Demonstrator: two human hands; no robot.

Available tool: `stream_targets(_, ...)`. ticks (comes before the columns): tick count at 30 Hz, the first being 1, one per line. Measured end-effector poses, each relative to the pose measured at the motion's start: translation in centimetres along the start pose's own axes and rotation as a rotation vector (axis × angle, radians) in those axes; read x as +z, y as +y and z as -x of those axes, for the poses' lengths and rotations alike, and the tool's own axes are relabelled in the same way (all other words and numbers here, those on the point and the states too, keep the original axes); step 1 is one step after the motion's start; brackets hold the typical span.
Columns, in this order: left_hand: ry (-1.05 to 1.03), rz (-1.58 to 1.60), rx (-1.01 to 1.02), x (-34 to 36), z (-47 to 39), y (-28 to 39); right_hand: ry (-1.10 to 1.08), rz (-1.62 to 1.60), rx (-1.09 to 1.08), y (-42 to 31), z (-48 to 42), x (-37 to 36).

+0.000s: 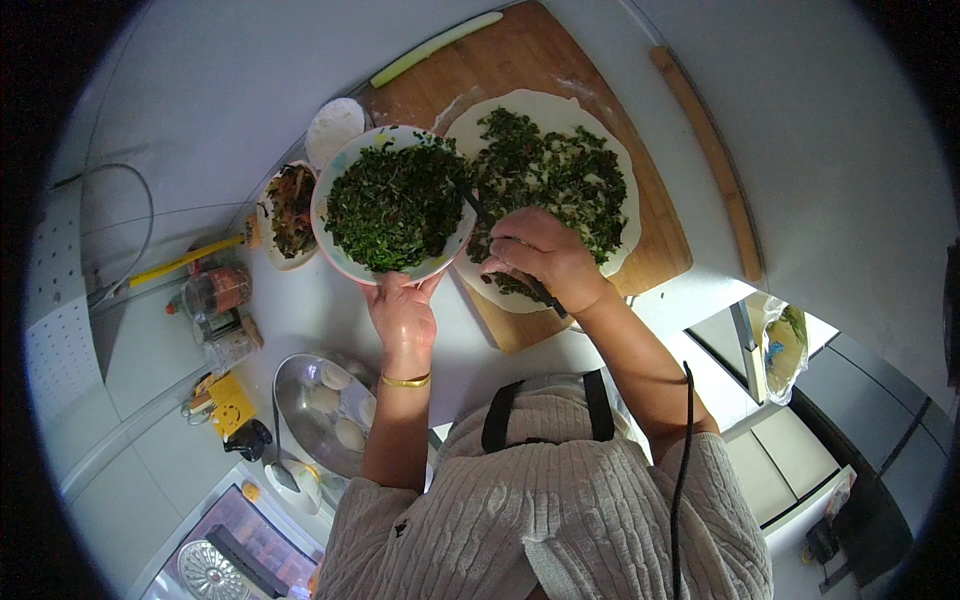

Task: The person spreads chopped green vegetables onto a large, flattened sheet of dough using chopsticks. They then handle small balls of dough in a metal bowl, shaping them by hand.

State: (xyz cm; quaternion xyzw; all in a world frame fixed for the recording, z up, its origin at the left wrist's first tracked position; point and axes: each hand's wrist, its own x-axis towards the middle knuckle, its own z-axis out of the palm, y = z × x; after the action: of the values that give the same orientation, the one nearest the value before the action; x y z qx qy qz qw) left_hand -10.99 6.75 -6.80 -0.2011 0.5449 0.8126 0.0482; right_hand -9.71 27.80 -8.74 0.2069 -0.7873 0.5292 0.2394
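Observation:
My left hand [401, 315] grips the near rim of a bowl [339, 247] full of chopped green herbs [390, 202], holding it over the left edge of the dough. My right hand [544, 255] is closed on a dark utensil [480, 208], probably chopsticks, whose far end reaches the bowl's right side. A large thin round sheet of dough [626, 169] lies on a wooden board [559, 45], with chopped greens [559, 169] spread over much of it. My right hand is above the dough's near part.
A green stalk [435, 49] lies along the board's far left edge. Left of the bowl are a container of white powder [335, 127] and a dish of dark vegetables [292, 210]. A metal bowl with dough balls [322, 397] stands near my left forearm. A rolling pin [709, 157] lies right.

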Motion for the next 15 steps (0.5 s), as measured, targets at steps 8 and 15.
stream_targets(8, -0.032, -0.003, -0.021, -0.1, 0.3, -0.3, -0.099, -0.027, -0.018, 0.1, 0.1, 1.9)
stream_targets(15, -0.021, 0.008, -0.017, 0.3, 0.2, -0.2, -0.041, 0.026, 0.019, 0.6, 0.9, 1.2)
